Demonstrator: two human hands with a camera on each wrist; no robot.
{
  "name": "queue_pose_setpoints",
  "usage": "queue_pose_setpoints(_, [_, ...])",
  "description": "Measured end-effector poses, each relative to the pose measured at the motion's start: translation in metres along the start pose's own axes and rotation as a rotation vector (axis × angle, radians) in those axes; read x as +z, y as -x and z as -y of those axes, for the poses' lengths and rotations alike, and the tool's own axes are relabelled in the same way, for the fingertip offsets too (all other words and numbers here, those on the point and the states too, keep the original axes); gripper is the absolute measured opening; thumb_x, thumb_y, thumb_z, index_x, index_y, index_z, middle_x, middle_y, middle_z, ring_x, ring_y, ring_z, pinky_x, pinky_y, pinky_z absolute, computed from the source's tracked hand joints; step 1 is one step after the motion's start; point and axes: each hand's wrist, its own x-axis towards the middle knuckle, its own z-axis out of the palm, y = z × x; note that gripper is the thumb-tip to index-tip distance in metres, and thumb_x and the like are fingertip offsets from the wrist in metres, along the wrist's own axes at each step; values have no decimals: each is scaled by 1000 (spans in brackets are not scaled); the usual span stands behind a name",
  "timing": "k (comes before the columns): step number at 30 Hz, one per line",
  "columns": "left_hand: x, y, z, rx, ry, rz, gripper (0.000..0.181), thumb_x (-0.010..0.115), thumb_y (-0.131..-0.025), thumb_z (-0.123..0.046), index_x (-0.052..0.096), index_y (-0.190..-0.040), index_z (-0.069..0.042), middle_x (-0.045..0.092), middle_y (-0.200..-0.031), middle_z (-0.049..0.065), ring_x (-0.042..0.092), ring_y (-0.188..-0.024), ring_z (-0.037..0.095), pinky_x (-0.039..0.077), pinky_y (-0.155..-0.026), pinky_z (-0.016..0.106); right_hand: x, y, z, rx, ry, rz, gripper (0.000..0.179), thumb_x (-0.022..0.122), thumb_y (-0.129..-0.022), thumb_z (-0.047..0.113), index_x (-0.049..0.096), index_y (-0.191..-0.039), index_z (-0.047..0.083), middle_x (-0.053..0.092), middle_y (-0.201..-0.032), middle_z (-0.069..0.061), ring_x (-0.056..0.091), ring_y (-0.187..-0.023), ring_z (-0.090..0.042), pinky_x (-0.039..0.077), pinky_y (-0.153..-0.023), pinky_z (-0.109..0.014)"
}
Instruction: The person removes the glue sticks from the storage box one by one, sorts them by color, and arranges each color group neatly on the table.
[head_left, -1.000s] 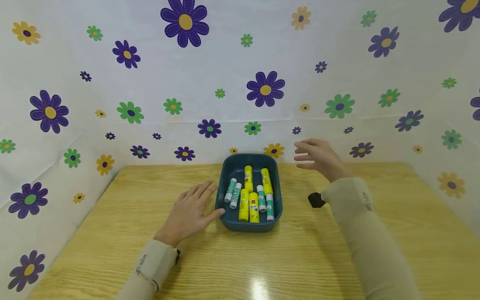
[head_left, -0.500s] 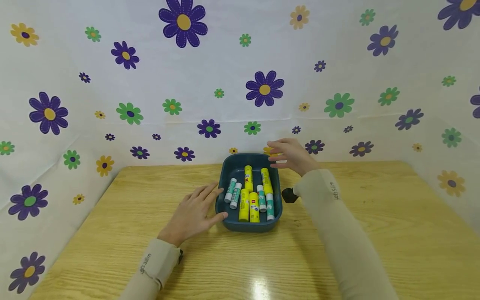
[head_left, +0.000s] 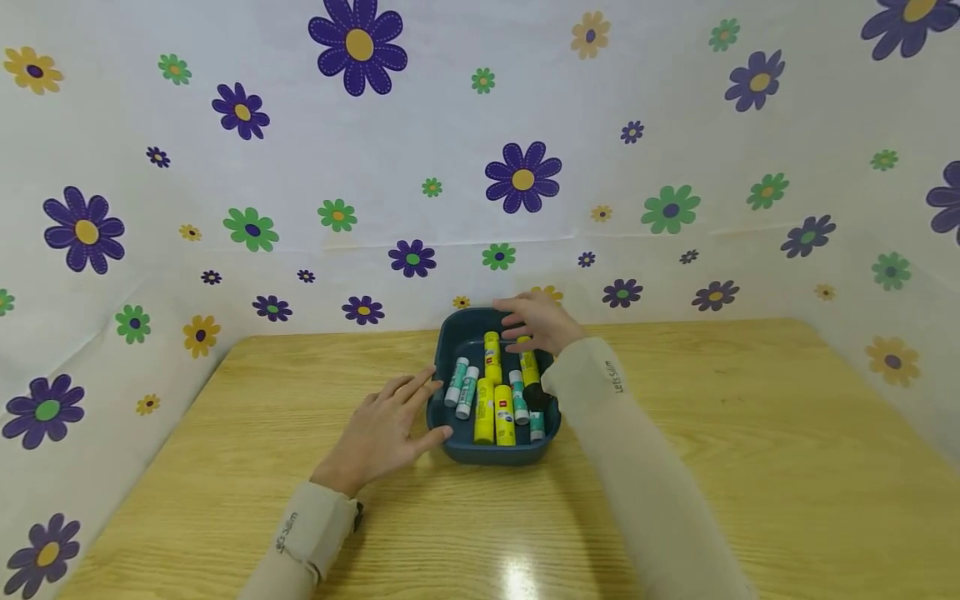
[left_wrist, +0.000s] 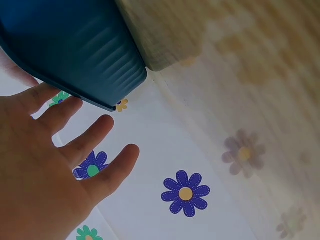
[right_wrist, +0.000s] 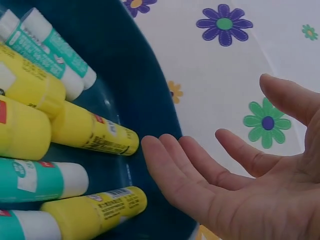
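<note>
A dark blue plastic bin (head_left: 495, 455) stands on the wooden table, holding several yellow glue sticks (head_left: 504, 417) and several slimmer white-and-teal glue sticks (head_left: 467, 393), all lying down. My left hand (head_left: 386, 433) is at the bin's left side with spread fingers; in the left wrist view some fingertips meet the rim of the bin (left_wrist: 75, 55). Over the bin's far right part hovers my right hand (head_left: 546, 325), fingers extended and holding nothing. The right wrist view has its fingertips near the bin wall, close to the end of a yellow glue stick (right_wrist: 95, 130).
A white cloth with printed flowers (head_left: 420, 167) hangs behind the table and along both sides. Wooden tabletop (head_left: 735, 467) stretches to either side of the bin. A small black wrist piece (head_left: 537, 397) on the right sleeve covers part of the glue sticks.
My right hand has moved left from beside the bin to above its far right part. My left hand stays at the left rim, nearly unmoved. The glue sticks lie as before.
</note>
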Motion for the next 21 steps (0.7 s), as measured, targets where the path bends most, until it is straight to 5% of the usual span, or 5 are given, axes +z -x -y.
queue_pose_setpoints(21, [-2,2,-1,-22,29,34,72,56,-98,-55,47,-152,-8,32,-164,8,40,-141,39,38,-105,68,16,-12,-17,139,26,-45,71,66,-101,29,29,-155,3,42,-150,-25,47,-132,-43,47,-105,-53])
